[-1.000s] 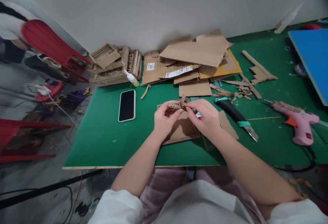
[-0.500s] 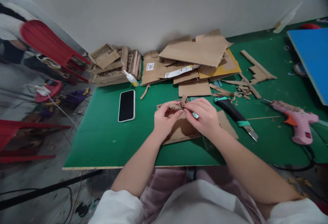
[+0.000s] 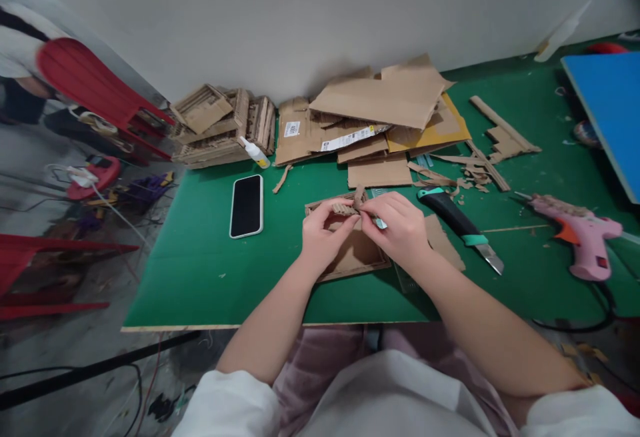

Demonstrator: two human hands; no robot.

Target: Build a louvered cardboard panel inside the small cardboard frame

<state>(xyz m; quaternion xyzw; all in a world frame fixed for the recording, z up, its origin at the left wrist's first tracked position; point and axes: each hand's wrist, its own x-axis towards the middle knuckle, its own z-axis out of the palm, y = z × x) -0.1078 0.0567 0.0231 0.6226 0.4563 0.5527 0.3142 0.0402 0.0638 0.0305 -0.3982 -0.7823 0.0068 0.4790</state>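
Note:
Both of my hands meet over a shallow cardboard tray (image 3: 357, 254) lying on the green table. My left hand (image 3: 324, 230) is closed on a small corrugated cardboard strip (image 3: 344, 209), its fingertips pinching it. Against the same strip, the fingertips of my right hand (image 3: 397, 227) are pressed together from the other side. A loose end of brown cardboard stands up between the hands. Something small and pale shows under my right fingers; I cannot make out what it is. Part of the tray is hidden by my hands.
A phone (image 3: 247, 206) lies at left, a glue bottle (image 3: 256, 152) beside stacked cardboard frames (image 3: 220, 124). Cardboard sheets (image 3: 380, 100) are piled behind. To the right are a utility knife (image 3: 460, 227), cardboard scraps (image 3: 473, 174), a pink glue gun (image 3: 575, 230) and a blue board (image 3: 610, 117).
Almost nothing differs. My hands stay at the strip, with the left hand shifted very slightly to the right.

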